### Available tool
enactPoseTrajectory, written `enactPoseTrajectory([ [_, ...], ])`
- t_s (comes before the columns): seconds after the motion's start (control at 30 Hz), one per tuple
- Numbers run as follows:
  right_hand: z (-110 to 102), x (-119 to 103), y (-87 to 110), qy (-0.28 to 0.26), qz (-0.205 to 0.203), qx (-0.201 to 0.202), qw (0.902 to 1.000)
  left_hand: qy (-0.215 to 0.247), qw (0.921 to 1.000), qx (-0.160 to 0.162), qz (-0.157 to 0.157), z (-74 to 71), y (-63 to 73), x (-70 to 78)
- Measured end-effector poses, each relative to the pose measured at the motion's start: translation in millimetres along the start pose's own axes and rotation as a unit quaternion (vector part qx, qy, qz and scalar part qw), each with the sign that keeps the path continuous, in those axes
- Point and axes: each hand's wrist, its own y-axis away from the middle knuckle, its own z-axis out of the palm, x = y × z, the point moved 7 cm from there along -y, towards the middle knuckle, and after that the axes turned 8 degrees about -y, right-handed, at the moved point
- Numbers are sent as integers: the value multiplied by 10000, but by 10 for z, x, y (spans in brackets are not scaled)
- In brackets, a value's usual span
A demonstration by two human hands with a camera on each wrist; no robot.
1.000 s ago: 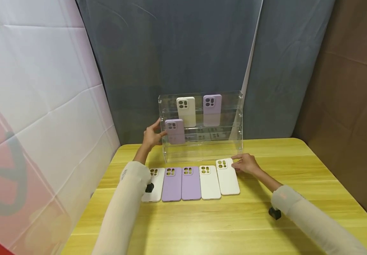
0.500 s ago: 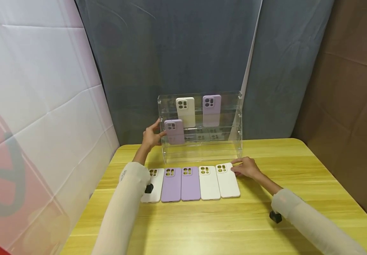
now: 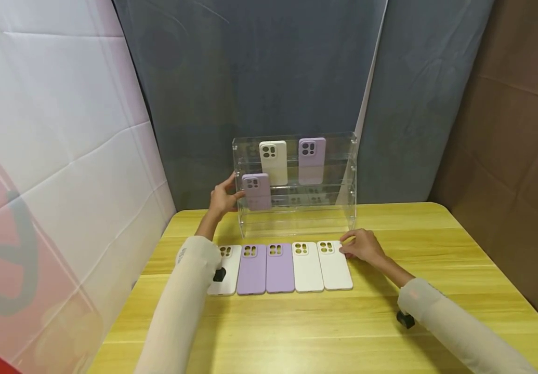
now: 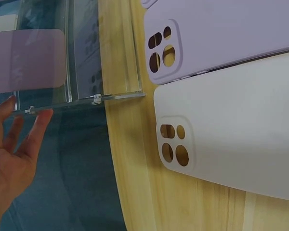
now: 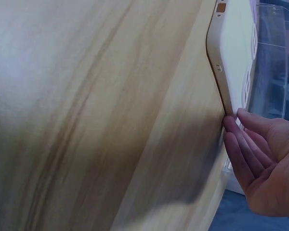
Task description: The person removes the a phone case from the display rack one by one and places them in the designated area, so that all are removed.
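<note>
A clear acrylic display stand (image 3: 297, 223) stands on the table, holding a white phone case (image 3: 274, 162) and two purple phone cases, one upper right (image 3: 311, 161) and one lower left (image 3: 257, 192). My left hand (image 3: 222, 201) grips the stand's left side; in the left wrist view the hand's fingers (image 4: 38, 129) touch its edge. Before the stand lies a row of several white and purple cases. At its right end, my right hand (image 3: 362, 245) pinches the top right corner of a white phone case (image 3: 336, 267). The right wrist view shows the thumb (image 5: 255, 121) over that corner.
Left of the pinched case lie a white case (image 3: 308, 270), two purple cases (image 3: 280, 270) and another white case (image 3: 228, 265), partly hidden by the left sleeve. The wooden table (image 3: 287, 332) ends near a grey curtain (image 3: 297, 67) behind the stand.
My right hand has shifted the rightmost white case slightly toward me and down, so its top is now about level with the neighbouring case. My left hand has stayed on the stand.
</note>
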Motion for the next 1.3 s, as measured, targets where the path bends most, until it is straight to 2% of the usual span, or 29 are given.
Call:
enactPoseTrajectory([
  [0.2,-52,-68,-47,217,-105,102,9997,-24,10000,-6,-79,-5,-5,6],
  [0.4,-41,-188,-116,139,-241,62,9996,-36,9999,-5,-96,-6,2,-13],
  [0.63,-37,-421,-232,305,-581,130,9978,3,10000,-8,-45,-15,16,-22],
  [0.9,-50,-769,-463,476,-1078,355,9924,13,10000,-7,-96,-7,-6,-13],
  [1.03,-32,-940,-576,342,-1256,388,9907,-5,10000,4,-81,-13,-4,-5],
  [1.3,12,-1186,-781,-52,-1234,408,9915,-6,9999,0,-136,-9,8,-9],
])
